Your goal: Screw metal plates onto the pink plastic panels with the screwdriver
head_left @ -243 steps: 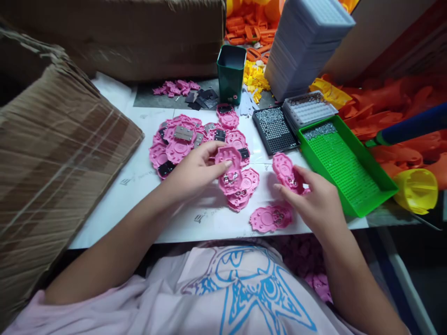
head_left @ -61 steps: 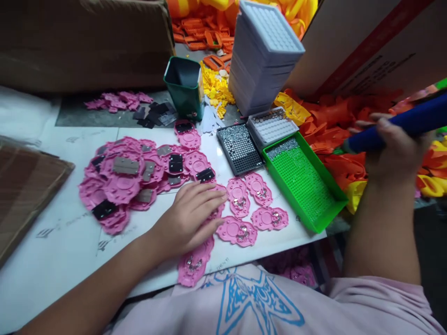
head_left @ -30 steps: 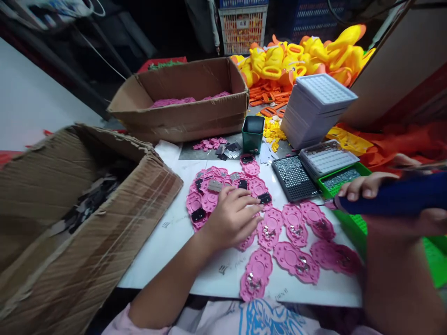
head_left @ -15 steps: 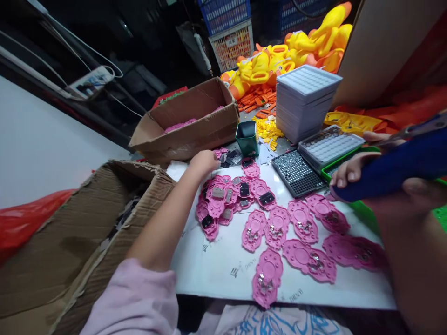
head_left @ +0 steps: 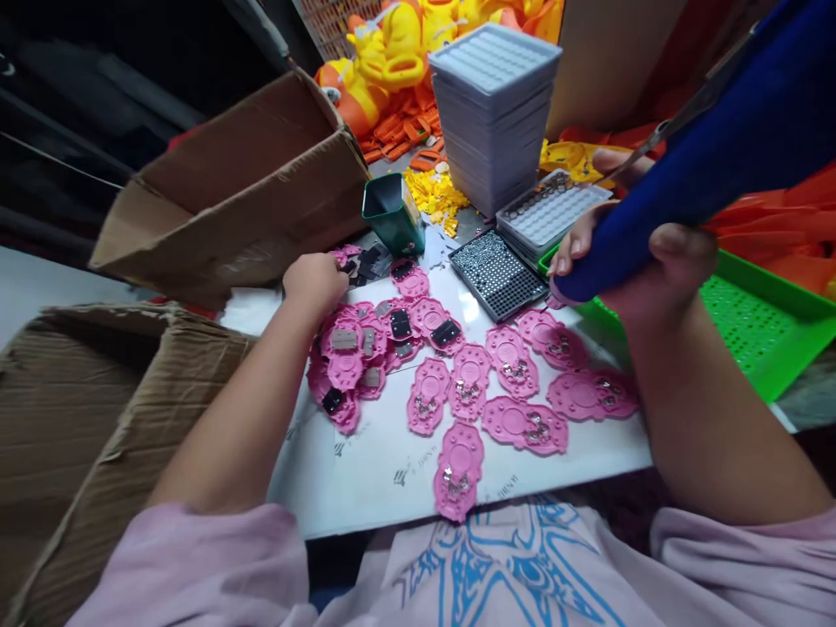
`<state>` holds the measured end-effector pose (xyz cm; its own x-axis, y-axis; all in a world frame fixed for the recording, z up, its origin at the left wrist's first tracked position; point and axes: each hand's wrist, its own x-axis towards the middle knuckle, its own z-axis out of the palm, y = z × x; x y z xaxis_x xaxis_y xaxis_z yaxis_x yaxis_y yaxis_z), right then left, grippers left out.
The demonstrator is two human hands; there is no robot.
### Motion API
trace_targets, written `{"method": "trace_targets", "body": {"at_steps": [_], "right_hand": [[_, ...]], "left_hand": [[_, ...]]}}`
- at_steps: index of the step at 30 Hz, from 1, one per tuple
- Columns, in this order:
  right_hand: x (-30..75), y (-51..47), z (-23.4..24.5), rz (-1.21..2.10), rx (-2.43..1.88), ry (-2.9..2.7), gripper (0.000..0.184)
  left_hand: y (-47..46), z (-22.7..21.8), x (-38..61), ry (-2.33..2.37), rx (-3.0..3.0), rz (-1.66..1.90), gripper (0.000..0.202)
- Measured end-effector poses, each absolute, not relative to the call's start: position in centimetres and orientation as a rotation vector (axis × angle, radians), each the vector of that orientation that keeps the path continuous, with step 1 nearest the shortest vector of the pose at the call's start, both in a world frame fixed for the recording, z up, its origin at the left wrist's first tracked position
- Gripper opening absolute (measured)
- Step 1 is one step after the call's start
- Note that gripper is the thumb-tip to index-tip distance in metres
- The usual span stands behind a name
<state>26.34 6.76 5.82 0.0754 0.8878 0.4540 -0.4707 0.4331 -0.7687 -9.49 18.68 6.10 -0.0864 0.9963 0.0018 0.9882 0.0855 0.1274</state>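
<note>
My left hand (head_left: 314, 286) reaches over the far side of a heap of pink plastic plates (head_left: 345, 353), beside small black and pink pieces (head_left: 366, 264). Its fingertips are hidden, so any hold cannot be made out. In my right hand (head_left: 653, 261) is a blue electric screwdriver (head_left: 679, 165), slanting down to the left, fingers wrapped round it. Its tip hangs near a pink plate (head_left: 552, 338) with shiny metal parts. Several similar plates, such as the front one (head_left: 458, 470), lie spread on the white board (head_left: 379, 505). Some heaped plates carry black or grey rectangles.
A black perforated tray (head_left: 496, 277) of small metal pieces lies behind the plates, next to a white tray (head_left: 555, 209) and a tall tray stack (head_left: 493, 131). A green cup (head_left: 394, 213), a green basket (head_left: 764, 322) and cardboard boxes (head_left: 248, 209) surround the board. Yellow toys (head_left: 392, 52) are piled behind.
The view has shifted, bringing the green basket and my right forearm further into sight. The screwdriver is held more steeply. My left hand stays by the small black and pink pieces.
</note>
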Motion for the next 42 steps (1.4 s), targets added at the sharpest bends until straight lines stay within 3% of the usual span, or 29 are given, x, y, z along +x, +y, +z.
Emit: {"method": "trace_targets", "body": {"at_steps": [3,9,12,18,24,32,42], "right_hand": [[26.3,6.6,6.0,1.079,-0.501,-1.079,0.055],[26.2,6.6,6.2,1.095,-0.514,-1.043,0.064],[26.3,6.7,6.0,1.100,-0.517,-1.055,0.061],[26.3,6.8,5.9,1.097,-0.512,-1.070,0.056],[26.3,6.7,6.0,1.078,-0.525,-1.114,0.041],[25.9,6.9,6.0,1.048,-0.528,-1.134,0.061],[25.7,6.9,6.4,1.037,-0.519,-1.144,0.059]], "left_hand": [[17.0,8.0,-9.0,2.238,2.034,0.407,0.006],[9.4,10.5,-5.6,1.908,1.821,0.781,0.018],[5.5,10.3,-3.6,1.426,1.377,0.963,0.023],[2.5,8.2,-2.0,1.300,1.297,1.114,0.027],[1.7,5.4,-2.3,1.242,1.440,1.022,0.017],[1.0,4.9,-2.0,1.229,1.437,0.822,0.030],[0.6,4.5,-1.4,1.255,1.395,0.773,0.021]]}}
